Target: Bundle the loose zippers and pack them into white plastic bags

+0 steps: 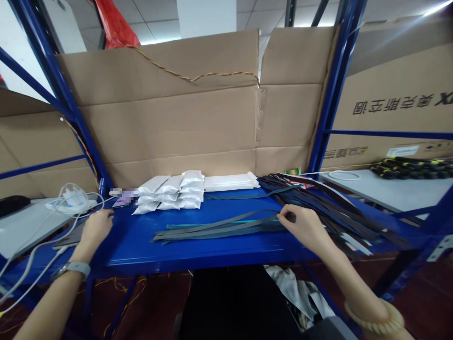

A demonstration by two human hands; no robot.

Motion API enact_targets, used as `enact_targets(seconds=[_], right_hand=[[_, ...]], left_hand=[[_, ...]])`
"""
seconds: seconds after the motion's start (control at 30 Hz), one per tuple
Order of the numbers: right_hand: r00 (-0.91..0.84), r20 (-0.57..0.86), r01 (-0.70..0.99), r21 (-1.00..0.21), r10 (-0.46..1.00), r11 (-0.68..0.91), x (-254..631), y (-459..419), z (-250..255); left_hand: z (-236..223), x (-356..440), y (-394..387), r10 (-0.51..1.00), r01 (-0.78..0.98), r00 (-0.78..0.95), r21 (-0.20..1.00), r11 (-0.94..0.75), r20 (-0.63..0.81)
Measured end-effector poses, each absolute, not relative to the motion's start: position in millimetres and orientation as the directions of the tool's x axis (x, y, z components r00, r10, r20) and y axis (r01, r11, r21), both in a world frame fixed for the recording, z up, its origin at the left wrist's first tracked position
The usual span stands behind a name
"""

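Observation:
My right hand (303,225) pinches the right end of a long grey fabric strip (244,217) between thumb and fingertips. That strip arches slightly above a small bundle of similar grey strips (198,233) lying flat on the blue shelf (148,259). Over the left part of the shelf is my left hand (96,230), its fingers curled together; whatever they may hold is hidden. A dark flat device (71,237) lies just below and left of this hand, with a white cable at it.
White packets (170,192) are stacked at the back, beside long white packages (230,182). A large pile of dark strips (318,208) fans out on the right. White cables (71,198) tangle at left. A cardboard panel (177,118) stands behind, between blue posts (339,71).

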State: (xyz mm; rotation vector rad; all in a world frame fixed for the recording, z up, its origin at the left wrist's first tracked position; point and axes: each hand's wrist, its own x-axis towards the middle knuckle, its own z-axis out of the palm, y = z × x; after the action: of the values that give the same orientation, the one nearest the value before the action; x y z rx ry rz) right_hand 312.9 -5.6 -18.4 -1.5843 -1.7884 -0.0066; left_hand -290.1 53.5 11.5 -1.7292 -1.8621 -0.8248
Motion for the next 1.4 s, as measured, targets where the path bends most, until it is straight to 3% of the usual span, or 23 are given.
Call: enact_targets(seconds=[0.27,0.53,0.7,0.87,1.03,1.27,1.4], right_hand=[[0.022,0.513,0.865,-0.439,0.858,0.241,313.7,-4.0,-21.8],[-0.03,0.505,0.848,-0.444,0.862,0.29,301.9,-7.5,-21.3],[-0.101,0.483,0.801,-0.479,0.869,0.36,277.9,-25.0,-10.9],[-0.221,0.444,0.704,-0.543,0.868,0.457,251.3,-36.6,-10.7],[-0.227,0.407,0.628,-0.633,0.885,0.453,241.5,-29.8,-21.3],[-0.197,0.357,0.601,-0.692,0.913,0.4,257.7,-8.3,-33.0],[-0.196,0.35,0.638,-0.664,0.916,0.39,262.1,-7.5,-31.9]], left_hand=[[-16.1,-215.0,27.5,0.728,0.995,0.007,0.07,-0.075,0.685],[-4.2,-66.3,-26.1,0.67,0.833,0.15,0.273,-0.482,0.727],[-8.0,15.5,-49.4,0.693,0.719,0.356,0.29,-0.631,0.627],[-24.8,54.4,-53.3,0.729,0.693,0.439,0.319,-0.646,0.525],[-27.3,68.9,-37.7,0.691,0.72,0.511,0.185,-0.669,0.51],[-9.0,77.3,-2.3,0.498,0.622,0.766,-0.277,-0.732,0.406],[-3.0,84.5,3.8,0.455,0.568,0.821,-0.4,-0.72,0.346]])
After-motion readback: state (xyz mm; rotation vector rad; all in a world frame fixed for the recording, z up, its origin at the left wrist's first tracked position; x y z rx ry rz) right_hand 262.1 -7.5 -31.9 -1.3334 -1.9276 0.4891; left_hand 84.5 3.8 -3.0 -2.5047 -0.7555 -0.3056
